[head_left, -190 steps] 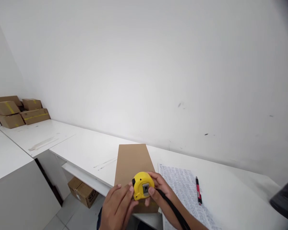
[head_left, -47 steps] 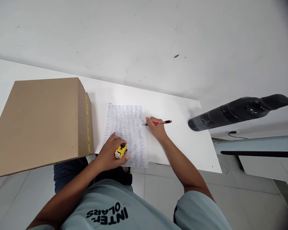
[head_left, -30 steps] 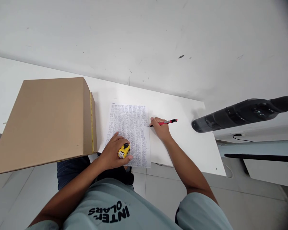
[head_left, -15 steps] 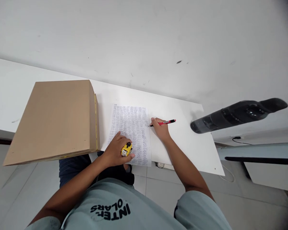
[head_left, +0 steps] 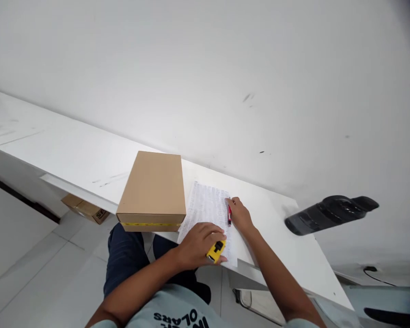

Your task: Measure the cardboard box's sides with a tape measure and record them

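My left hand (head_left: 202, 246) is closed round a yellow tape measure (head_left: 216, 250) with a black part on it, at the near edge of the sheet. The handwritten paper (head_left: 208, 202) lies flat on the white table, partly covered by that hand. On the paper's right edge, my right hand (head_left: 241, 215) has its fingertips at the far end of a red pen (head_left: 229, 216), which points toward me. Left of the paper stands a closed cardboard box (head_left: 155, 184), with a yellow strip along its near side.
A dark bottle (head_left: 328, 214) stands on the right of the white table (head_left: 68, 136); a wall (head_left: 205, 68) runs behind it. Under the table on the left is another cardboard box (head_left: 85, 208). A cable (head_left: 376, 271) hangs at the lower right.
The view has shifted, and the box looks smaller and farther right. The pen has swung from pointing right to lying along the paper's edge. The tape measure stays in my left hand.
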### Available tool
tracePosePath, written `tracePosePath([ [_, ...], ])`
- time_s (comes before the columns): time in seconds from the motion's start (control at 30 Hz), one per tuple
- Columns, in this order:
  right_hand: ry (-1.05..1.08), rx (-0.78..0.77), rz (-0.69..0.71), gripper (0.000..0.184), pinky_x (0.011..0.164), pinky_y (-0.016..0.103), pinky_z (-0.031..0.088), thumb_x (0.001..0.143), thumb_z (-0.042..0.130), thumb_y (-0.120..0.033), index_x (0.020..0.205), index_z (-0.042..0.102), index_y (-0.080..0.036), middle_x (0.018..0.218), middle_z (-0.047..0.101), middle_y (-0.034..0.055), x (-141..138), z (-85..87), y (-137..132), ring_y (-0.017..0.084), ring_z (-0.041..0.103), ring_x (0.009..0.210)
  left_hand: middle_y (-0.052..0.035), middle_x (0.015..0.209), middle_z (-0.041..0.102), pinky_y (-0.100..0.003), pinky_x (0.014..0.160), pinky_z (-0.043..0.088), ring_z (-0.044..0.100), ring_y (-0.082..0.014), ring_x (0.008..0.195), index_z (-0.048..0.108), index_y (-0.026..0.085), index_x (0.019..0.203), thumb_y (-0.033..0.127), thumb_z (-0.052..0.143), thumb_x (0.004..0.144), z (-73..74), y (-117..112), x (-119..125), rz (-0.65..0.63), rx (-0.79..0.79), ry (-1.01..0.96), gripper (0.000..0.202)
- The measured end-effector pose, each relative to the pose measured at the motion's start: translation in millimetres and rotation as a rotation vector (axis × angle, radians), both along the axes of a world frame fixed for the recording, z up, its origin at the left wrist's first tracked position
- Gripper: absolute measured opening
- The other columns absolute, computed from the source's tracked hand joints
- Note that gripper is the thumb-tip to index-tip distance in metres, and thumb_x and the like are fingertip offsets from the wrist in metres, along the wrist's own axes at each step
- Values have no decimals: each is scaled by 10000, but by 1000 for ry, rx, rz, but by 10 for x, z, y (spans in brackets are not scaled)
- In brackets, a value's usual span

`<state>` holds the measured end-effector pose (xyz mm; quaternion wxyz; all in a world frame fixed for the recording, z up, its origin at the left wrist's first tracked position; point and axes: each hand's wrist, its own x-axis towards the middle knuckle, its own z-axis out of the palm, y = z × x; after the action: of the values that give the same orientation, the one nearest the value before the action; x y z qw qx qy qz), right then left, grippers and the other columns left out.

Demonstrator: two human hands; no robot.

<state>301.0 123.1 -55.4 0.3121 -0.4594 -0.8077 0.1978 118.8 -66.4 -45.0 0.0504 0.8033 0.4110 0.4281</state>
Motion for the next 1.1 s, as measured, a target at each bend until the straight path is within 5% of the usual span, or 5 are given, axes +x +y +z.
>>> tracePosePath([
  [0.13,-16,-124,61,337,804,410,483,891,591,-362,1178,679,-208,1153,616,151,-205,227,-337,248,580,878,-131,1160,721,-372,969,527,680,-218,1104,477,197,1295,467,710,894,474,-527,-295,43,316,9,537],
  [0.37,566,-925,970,899,874,326,507,721,848,-588,1485,434,-354,1441,524,86,-864,710,-1813,204,607,1092,-159,1178,705,-406,995,549,691,-238,1138,428,195,1366,648,626,879,783,-941,-818,175,392,-4,694],
  [0.77,881,-1286,612,736,637,238,494,545,980,-489,1177,673,-271,890,655,0,-1104,420,-2356,127,612,726,-118,1325,641,-502,1169,387,557,-287,1334,582,289,1334,743,467,909,273,-1855,-1934,793,375,-312,632],
  [0.93,951,-1334,651,707,510,207,376,550,956,-554,1134,679,-270,791,605,-6,-1189,336,-2509,98,485,607,-187,1450,539,-523,1134,410,479,-318,1408,466,236,1408,862,377,849,-36,-1454,-2702,949,38,-971,844],
  [1.1,1032,-1160,786,576,515,213,381,516,988,-486,941,671,-259,827,584,-11,-1055,386,-2577,78,455,579,-167,1412,570,-496,1130,425,544,-308,1333,477,235,1398,764,634,791,-205,-1183,-2333,853,-148,-889,820],
])
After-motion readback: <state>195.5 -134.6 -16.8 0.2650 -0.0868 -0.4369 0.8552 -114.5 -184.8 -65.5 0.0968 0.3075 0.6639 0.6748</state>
